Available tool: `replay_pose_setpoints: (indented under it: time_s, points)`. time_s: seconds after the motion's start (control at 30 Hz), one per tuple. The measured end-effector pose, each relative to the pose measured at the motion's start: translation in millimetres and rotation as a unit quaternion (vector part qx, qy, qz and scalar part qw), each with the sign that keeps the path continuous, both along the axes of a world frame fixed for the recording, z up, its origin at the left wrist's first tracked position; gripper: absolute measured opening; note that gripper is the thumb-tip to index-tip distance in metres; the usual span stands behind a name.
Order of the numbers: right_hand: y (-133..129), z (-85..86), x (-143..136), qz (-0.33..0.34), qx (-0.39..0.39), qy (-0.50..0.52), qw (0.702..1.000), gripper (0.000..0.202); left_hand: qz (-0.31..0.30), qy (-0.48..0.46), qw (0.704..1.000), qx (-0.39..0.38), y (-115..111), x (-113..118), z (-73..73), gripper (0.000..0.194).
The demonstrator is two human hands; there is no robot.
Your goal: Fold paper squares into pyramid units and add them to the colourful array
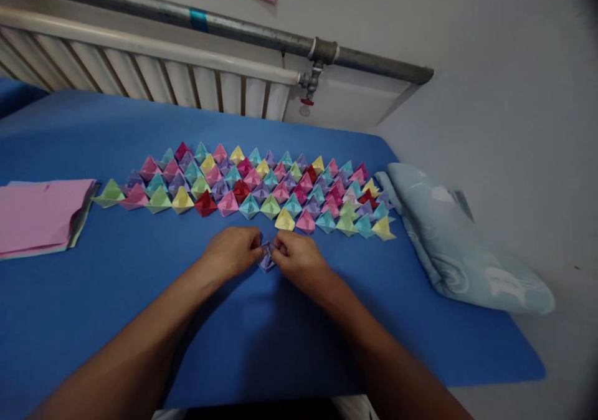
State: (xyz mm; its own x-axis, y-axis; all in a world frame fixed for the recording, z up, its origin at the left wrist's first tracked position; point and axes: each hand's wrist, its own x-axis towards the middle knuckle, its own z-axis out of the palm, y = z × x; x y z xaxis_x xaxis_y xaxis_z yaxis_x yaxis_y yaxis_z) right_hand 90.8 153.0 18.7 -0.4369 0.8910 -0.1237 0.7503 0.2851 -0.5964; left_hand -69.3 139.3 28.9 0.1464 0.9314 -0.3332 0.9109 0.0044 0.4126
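Note:
A small purple folded paper boat (266,259) is held between my two hands, low over the blue surface. My left hand (236,249) pinches its left side with thumb and fingers. On the opposite side my right hand (296,255) is closed on the boat in the same kind of pinch. Just beyond my fingers stand rows of folded paper boats in many colours; the closest are a yellow boat (284,220) and a pink boat (306,222). My fingers cover parts of the purple boat's edges.
Stacked pink and green paper sheets (44,217) lie at the left on the blue table (210,357). A folded grey-green blanket (448,239) rests at the right by the wall. Behind the table are a white radiator (182,83) and a metal pipe (261,33).

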Motion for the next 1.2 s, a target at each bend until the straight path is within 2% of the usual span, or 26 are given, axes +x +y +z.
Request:
replay_pose_setpoints:
  time_s: [0.2, 0.43, 0.7, 0.87, 1.0, 1.1, 1.2]
  points:
    - [1.0, -2.8, 1.6, 0.002, -0.004, 0.01, 1.0, 0.017, 0.001, 0.002, 1.0, 0.002, -0.6, -0.1, 0.2, 0.014]
    - [2.4, -1.6, 6.3, 0.001, -0.053, 0.038, 0.998, 0.012, 0.003, -0.041, 0.999, -0.011, -1.5, -2.8, -0.6, 0.01]
    - [2.6, 2.1, 1.2, 0.007, -0.036, 0.007, 0.999, 0.014, 0.011, -0.042, 0.999, -0.015, -1.2, -0.6, 1.6, 0.006]
    - [-1.1, 2.7, 4.5, 0.0, -0.059, 0.044, 0.997, 0.012, 0.002, -0.059, 0.998, -0.006, -3.8, -3.9, -1.5, 0.007]
    - [-2.6, 3.5, 16.0, 0.006, -0.088, 0.095, 0.992, 0.01, -0.008, -0.155, 0.987, -0.03, -5.3, -14.0, -2.4, 0.015]
    - [0.0, 8.2, 26.5, 0.005, -0.065, 0.096, 0.993, 0.013, 0.01, -0.261, 0.96, -0.1, -3.9, -23.5, -1.0, 0.017]
    - [2.3, 14.5, 33.5, 0.004, -0.05, 0.085, 0.995, 0.015, 0.034, -0.303, 0.941, -0.143, -1.9, -29.2, 0.5, 0.019]
